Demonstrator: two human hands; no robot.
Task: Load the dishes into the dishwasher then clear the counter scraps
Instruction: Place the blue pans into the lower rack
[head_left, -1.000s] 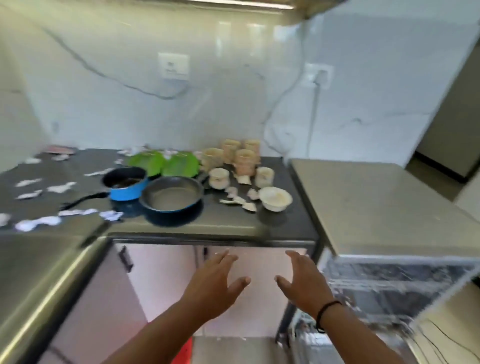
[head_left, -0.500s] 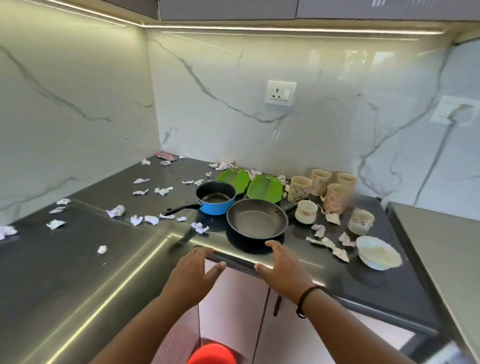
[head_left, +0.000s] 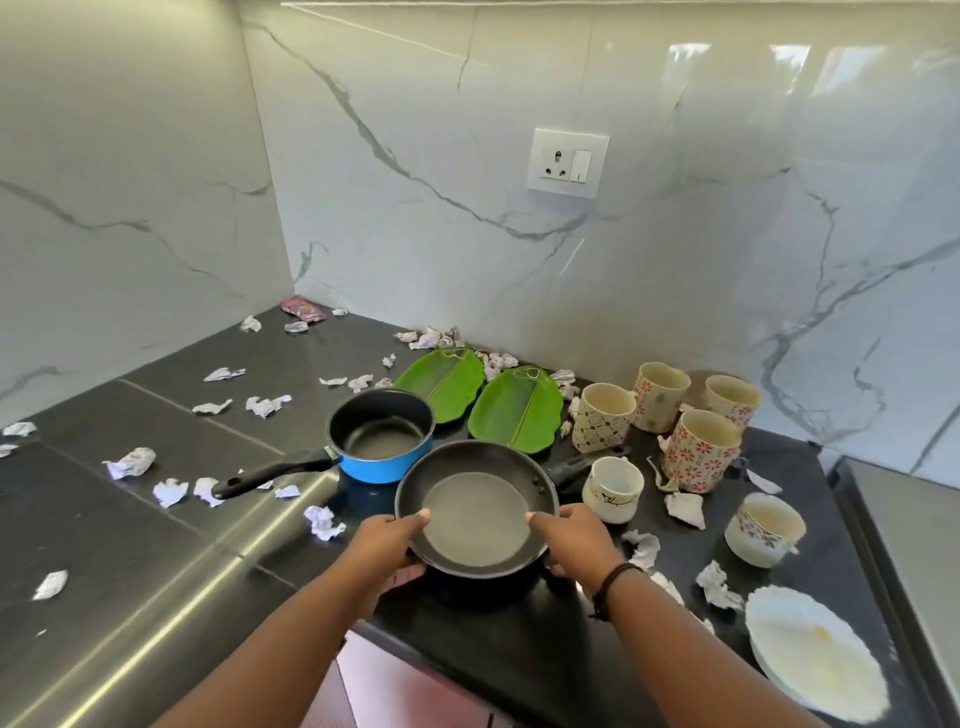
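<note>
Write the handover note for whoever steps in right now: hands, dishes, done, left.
Left hand and right hand each grip the rim of the black non-stick frying pan at the counter's front edge.
The blue saucepan with black handle sits just behind it; two green leaf-shaped plates lie near the wall.
Six patterned ceramic mugs and a white scalloped plate stand to the right.
Done: nothing loaded that shows.
Left: all dishes, then the crumpled white paper scraps strewn over the dark stone counter.
</note>
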